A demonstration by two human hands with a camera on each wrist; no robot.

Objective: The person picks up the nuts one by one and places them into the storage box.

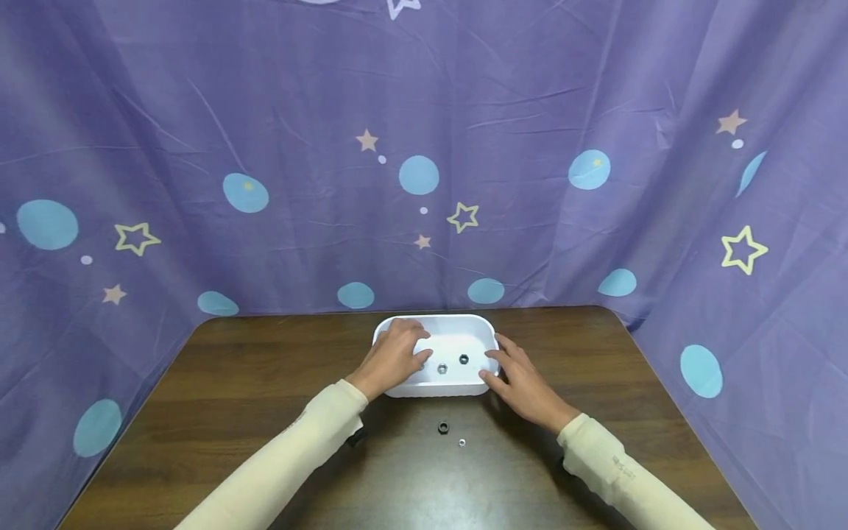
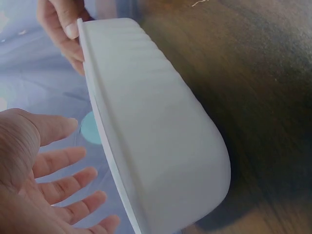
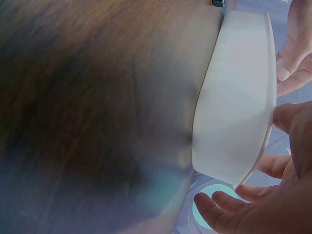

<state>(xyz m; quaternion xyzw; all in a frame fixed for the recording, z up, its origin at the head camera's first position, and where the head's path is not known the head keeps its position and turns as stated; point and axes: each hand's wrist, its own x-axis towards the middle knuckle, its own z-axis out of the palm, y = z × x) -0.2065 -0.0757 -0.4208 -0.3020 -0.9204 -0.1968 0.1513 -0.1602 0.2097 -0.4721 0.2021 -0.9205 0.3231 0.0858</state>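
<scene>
A white oblong plastic tub [image 1: 437, 390] stands at the back of the table. My left hand [image 1: 397, 353] reaches over its left end, fingers loosely extended and spread, with nothing in them. At the right end my right hand [image 1: 523, 383] rests its fingertips on the rim, fingers loosely bent. Inside the tub lie a dark hex nut [image 1: 464, 359] and a silver hex nut [image 1: 442, 368]. Another small nut [image 1: 421, 366] shows partly beside my left thumb. In the right wrist view, the thumb [image 3: 282, 117] meets the tub's rim.
On the brown wooden table [image 1: 265, 368], in front of the tub, lie a dark hex nut [image 1: 443, 427] and a small silver nut [image 1: 462, 442]. A purple curtain [image 1: 298, 110] with stars and dots hangs behind and along both sides.
</scene>
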